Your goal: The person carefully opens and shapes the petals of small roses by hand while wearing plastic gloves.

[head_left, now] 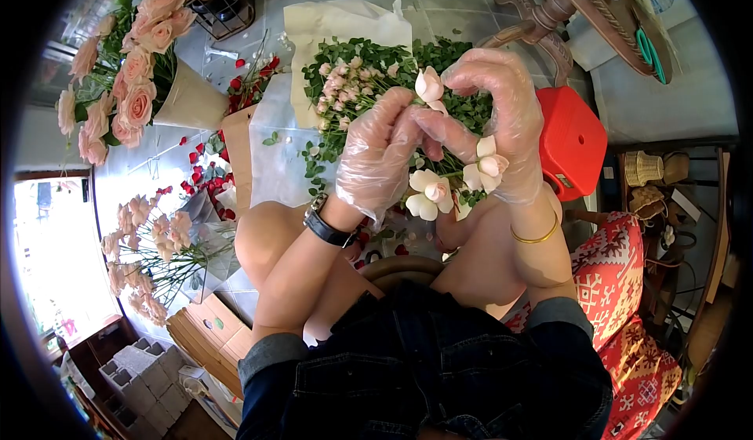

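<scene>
A pale pink rosebud [429, 85] stands upright between my two hands, both in clear plastic gloves. My left hand [378, 156] is closed in a pinch just below the bloom; the stem inside its fingers is mostly hidden. Curled around the other side, my right hand [502, 114] has its fingertips against the petals and its thumb under the bud. Below the hands hang two more open cream-pink roses, one [430, 194] near my left palm and another [486, 165] by my right wrist. Behind them, a bunch of small pink rosebuds [345, 87] lies with green leaves on brown paper [302, 28].
A red plastic stool [572, 142] stands at the right. Pink roses [137, 99] fill a cone-shaped container [192, 99] at the upper left. Red petals [196, 177] litter the floor. Green-handled scissors [648, 52] lie on a wooden table [584, 1] at the upper right.
</scene>
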Demonstrator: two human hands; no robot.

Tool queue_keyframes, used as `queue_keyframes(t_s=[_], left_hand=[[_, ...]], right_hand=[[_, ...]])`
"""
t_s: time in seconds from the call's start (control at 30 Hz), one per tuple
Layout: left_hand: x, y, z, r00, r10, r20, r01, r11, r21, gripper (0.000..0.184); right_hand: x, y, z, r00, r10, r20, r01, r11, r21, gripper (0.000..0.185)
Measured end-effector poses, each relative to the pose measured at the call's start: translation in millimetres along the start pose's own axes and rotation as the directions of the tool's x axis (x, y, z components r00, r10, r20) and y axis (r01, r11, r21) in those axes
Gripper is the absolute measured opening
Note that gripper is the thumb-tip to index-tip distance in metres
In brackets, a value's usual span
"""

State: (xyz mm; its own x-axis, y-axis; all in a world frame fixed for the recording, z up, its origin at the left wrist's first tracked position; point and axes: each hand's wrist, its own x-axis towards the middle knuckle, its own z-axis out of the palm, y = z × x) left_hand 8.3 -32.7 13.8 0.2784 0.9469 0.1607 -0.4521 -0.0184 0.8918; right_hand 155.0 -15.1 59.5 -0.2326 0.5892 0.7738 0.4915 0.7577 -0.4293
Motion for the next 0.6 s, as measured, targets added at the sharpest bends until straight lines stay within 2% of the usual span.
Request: queue_keyframes(t_s=[0.1,0.17,0.23,0.27,0.33,0.43,0.6], left_hand=[[-0.8,0.6,-0.9,1.0,0.023,0.002,-0.023,0.997,0.075,0.023],[-0.7,1.3,-1.3,0.999,0.046,-0.006,-0.045,0.994,0.104,0.024],[1.0,2.1,-2.2,0.994,0.109,-0.007,-0.104,0.969,0.223,0.021],[1.9,0.9,-3.7,0.994,0.109,-0.008,-0.104,0.969,0.223,0.021],[3.1,-3.9,-7.5,0.979,0.205,-0.012,-0.176,0.868,0.465,0.017],[3.2,-7.3,-7.8,0.983,0.169,-0.068,-0.129,0.909,0.397,0.015],[3.6,-4.6,-5.7,0.981,0.171,-0.086,-0.122,0.904,0.41,0.014]], right_hand=[[0.5,-2.0,-2.2,0.996,0.049,0.073,-0.049,0.999,-0.002,0.039],[-0.8,-3.8,1.2,0.977,0.21,0.03,-0.212,0.971,0.112,0.037],[-1.0,-4.3,0.6,0.974,0.218,0.068,-0.224,0.969,0.103,0.038],[-1.1,-4.5,0.4,0.968,0.226,0.107,-0.236,0.967,0.092,0.039],[-1.3,-5.0,0.3,0.971,0.213,0.106,-0.223,0.971,0.091,0.038],[-1.5,-6.4,0.4,0.976,0.191,0.101,-0.198,0.978,0.069,0.035],[-1.8,-6.4,1.6,0.98,0.173,0.1,-0.178,0.983,0.045,0.031]])
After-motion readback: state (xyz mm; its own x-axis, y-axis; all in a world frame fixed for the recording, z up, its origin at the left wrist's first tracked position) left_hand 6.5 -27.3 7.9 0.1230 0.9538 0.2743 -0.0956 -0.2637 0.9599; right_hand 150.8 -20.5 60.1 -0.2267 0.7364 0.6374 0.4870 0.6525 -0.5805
